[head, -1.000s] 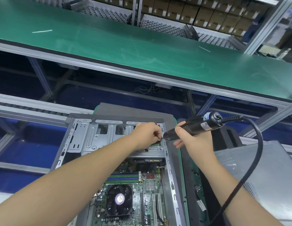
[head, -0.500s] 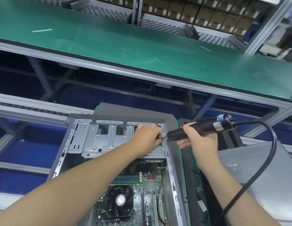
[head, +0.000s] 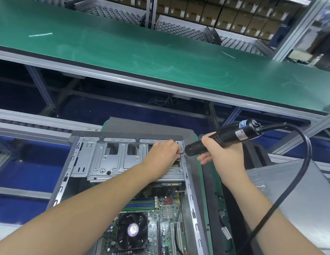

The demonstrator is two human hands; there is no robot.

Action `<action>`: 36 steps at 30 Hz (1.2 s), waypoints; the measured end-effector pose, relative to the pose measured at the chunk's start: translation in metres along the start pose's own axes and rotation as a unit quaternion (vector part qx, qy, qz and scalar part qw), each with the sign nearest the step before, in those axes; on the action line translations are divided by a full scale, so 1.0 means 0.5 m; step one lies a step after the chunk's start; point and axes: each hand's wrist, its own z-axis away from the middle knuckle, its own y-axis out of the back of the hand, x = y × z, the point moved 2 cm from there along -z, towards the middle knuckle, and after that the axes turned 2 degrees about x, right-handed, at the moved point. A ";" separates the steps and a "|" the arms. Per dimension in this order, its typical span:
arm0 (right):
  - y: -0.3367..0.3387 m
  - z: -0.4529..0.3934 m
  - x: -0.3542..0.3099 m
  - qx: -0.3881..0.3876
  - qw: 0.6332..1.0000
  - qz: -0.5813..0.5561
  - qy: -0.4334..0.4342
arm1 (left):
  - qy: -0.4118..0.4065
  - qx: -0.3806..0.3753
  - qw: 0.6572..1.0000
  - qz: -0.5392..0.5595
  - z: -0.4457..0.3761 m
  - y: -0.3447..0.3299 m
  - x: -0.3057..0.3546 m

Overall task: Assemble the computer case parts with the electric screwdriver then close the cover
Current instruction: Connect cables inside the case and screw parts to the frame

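Observation:
An open computer case (head: 72, 162) lies flat in front of me, with a silver drive cage (head: 112, 162) at its far end and the motherboard with a black fan (head: 132, 230) nearer me. My right hand (head: 221, 155) grips a black electric screwdriver (head: 226, 137), held almost level with its bit pointing left at the case's right rail. My left hand (head: 163, 155) rests on the drive cage, its fingertips pinched at the bit's tip. What they pinch is hidden. A grey cover panel (head: 304, 199) lies to the right.
The screwdriver's thick black cable (head: 306, 173) loops down past my right forearm. A green conveyor belt (head: 160, 57) runs across behind the case on an aluminium frame. Shelves of cardboard boxes (head: 225, 13) stand beyond it. A black foam block (head: 256, 155) sits right of the case.
My right hand has lowered the screwdriver's rear end, so the tool lies flatter, bit against the case's right rail. The left hand stays pinched at the bit.

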 end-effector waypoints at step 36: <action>-0.024 -0.032 -0.024 -0.105 0.985 0.131 0.040 | 0.565 -0.035 0.522 0.638 0.327 0.004 0.085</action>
